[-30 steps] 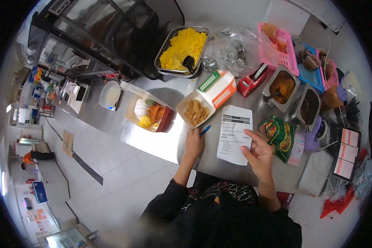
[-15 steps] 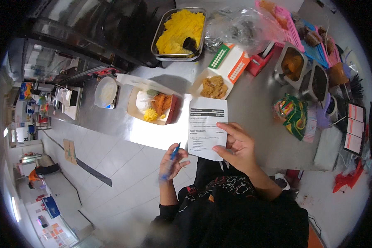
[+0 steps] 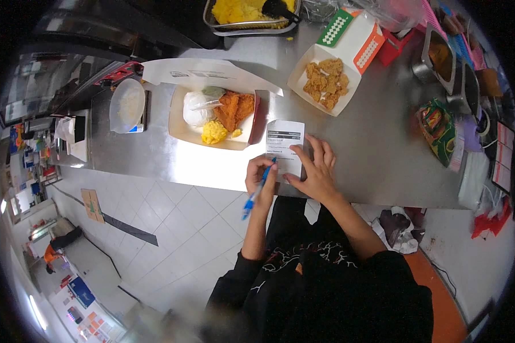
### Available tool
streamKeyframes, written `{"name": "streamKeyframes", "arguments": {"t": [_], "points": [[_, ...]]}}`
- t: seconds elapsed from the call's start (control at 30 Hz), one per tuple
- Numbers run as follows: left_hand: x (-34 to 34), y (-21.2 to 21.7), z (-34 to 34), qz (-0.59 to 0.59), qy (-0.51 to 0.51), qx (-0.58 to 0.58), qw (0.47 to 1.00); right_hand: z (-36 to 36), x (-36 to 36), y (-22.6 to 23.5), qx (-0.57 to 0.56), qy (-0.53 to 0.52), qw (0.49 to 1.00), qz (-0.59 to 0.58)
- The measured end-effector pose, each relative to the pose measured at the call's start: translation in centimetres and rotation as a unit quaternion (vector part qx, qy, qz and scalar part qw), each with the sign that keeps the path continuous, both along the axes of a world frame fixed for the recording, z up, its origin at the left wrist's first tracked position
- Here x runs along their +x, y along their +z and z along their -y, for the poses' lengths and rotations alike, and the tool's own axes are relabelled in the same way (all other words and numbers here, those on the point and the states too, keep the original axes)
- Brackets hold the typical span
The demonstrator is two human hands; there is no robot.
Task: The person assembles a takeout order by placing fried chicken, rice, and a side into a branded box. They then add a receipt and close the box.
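Here we write on a slip at the counter's near edge.

Our left hand (image 3: 261,176) pinches a blue pen (image 3: 257,192), tip on the white receipt (image 3: 285,143); our right hand (image 3: 315,169) lies flat, fingers spread, pressing the paper to the steel counter (image 3: 377,143), just beside the open meal box (image 3: 217,113).

receipt (image 3: 284,150): I can't read its print, lower edge covered by my right hand (image 3: 316,171) | pen (image 3: 256,190): tip hidden against the paper under my left hand (image 3: 261,174) | tray of yellow rice (image 3: 247,12): cut off at the counter's far edge | right-edge clutter: too warped to identify
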State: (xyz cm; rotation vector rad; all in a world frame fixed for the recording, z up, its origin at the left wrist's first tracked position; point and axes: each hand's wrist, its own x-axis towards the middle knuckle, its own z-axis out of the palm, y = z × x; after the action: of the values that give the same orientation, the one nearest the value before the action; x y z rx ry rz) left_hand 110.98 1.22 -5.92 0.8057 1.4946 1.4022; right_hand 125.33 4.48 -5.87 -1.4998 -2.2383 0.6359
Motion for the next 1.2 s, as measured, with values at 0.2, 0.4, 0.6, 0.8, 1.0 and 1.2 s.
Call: {"name": "streamKeyframes", "arguments": {"t": [0.2, 0.4, 0.6, 0.8, 1.0, 1.2], "points": [[0.8, -1.8, 0.1, -0.156, 0.024, 0.108, 0.982, -0.9, -0.1, 0.6, -0.049, 0.031, 0.998, 0.033], [1.5, -0.7, -1.0, -0.311, -0.06, 0.131, 0.939, -0.8, -0.1, -0.2, -0.04, 0.047, 0.995, 0.08], [0.0, -1.0, -0.8, -0.181, 0.045, 0.063, 0.98, -0.9, -0.2, 0.0, -0.041, 0.034, 0.997, 0.049], [0.6, -1.2, -0.9, -0.359, -0.028, 0.159, 0.919, -0.9, -0.2, 0.0, -0.042, 0.033, 0.997, 0.047], [0.0, -1.2, -0.6, -0.372, 0.02, 0.118, 0.921, -0.8, -0.2, -0.3, -0.039, 0.035, 0.997, 0.048], [0.1, -1.4, -0.3, -0.355, 0.04, 0.105, 0.928, -0.7, -0.2, -0.3, -0.027, 0.023, 0.998, 0.043]]}}
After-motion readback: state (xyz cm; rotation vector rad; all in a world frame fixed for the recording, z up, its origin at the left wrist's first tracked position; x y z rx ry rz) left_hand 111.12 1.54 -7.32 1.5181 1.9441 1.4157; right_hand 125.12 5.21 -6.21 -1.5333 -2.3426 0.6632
